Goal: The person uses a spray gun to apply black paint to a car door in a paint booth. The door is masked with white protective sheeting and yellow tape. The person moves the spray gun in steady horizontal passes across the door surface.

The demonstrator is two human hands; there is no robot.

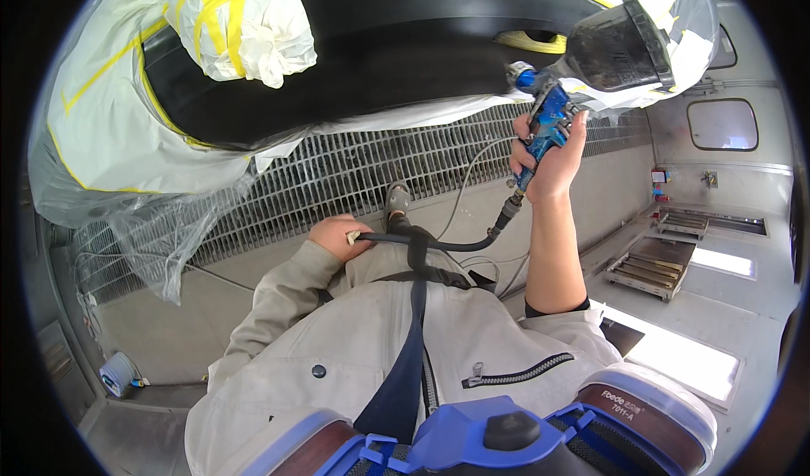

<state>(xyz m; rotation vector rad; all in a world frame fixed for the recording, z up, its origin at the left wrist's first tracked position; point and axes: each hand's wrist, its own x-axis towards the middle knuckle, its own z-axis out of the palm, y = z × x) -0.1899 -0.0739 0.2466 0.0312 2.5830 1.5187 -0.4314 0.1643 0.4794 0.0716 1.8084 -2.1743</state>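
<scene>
Looking down from the head camera, you have your bare right hand (557,159) wrapped around the grip of a blue metal spray gun (548,117), fingers closed on it. The gun is raised at the right of the view, its nozzle facing left, its smoky dark plastic cup (616,50) tilted outward above your hand. A thick black rubber hose (456,246) curves from the gun's base across your waist to your left hand (337,238), which is clamped around it; a small beige scrap pokes out there.

Ahead of you lies a smooth black panel (380,62), bordered by white plastic sheeting (101,130) and yellow tape. A white bundle wrapped in yellow tape (270,33) blocks part of the panel at upper left, and the gun and cup cover part of the masking at right. Beneath the panel runs a grey metal floor grate (337,168). A blue respirator with 2 brown filters (472,434) hides the bottom of your view.
</scene>
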